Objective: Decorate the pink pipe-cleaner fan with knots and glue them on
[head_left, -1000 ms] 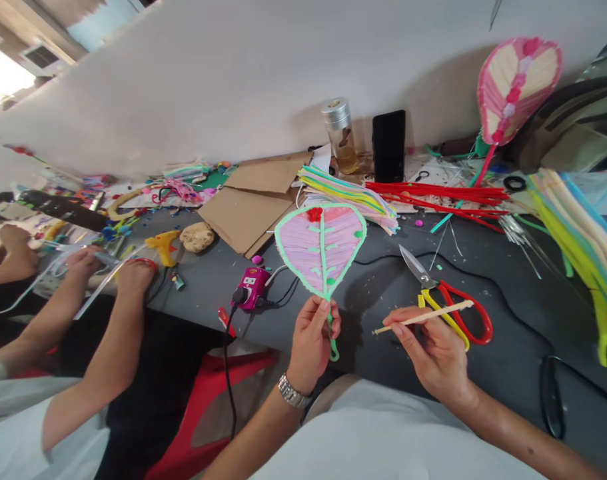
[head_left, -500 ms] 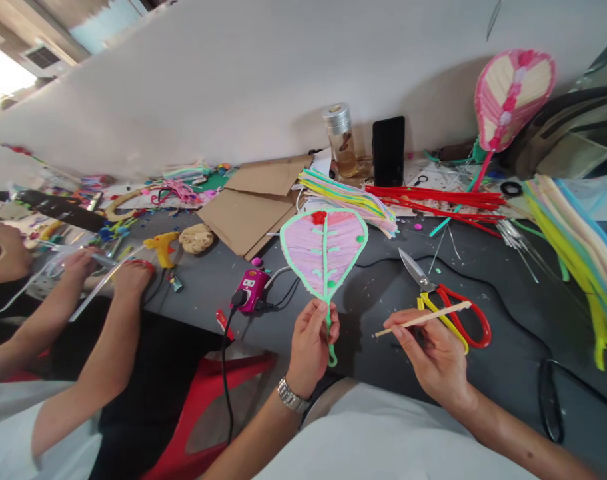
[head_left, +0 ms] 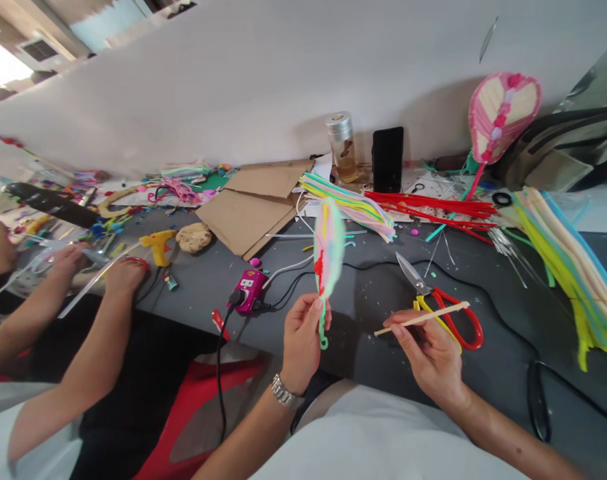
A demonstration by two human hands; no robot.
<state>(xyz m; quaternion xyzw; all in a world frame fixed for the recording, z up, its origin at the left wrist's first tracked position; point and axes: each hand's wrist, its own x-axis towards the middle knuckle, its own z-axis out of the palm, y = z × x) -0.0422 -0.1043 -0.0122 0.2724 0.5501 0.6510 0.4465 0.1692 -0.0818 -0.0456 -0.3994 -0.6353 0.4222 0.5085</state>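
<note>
My left hand [head_left: 304,333] is closed round the green stem of a leaf-shaped fan [head_left: 330,247] covered in pipe cleaners. The fan stands upright, turned nearly edge-on and blurred, its green rim, pink inside and some red and yellow showing. In my right hand [head_left: 430,357] a thin pale wooden stick [head_left: 423,319] is pinched between thumb and fingers, its thin tip pointing left. Just behind that hand lie scissors [head_left: 446,307] with red and yellow handles, blades apart.
Cardboard sheets [head_left: 248,213], pipe cleaner bundles [head_left: 353,203], a glass bottle [head_left: 342,147] and a phone [head_left: 388,160] line the back. A purple power socket [head_left: 248,290] with cables sits left. Beyond it are a yellow glue gun [head_left: 158,247] and a co-worker's hands [head_left: 126,272]. A pink fan [head_left: 504,117] stands right.
My left hand has twisted the fan from facing me to nearly edge-on. My right hand keeps the stick in about the same place. The view has shifted slightly.
</note>
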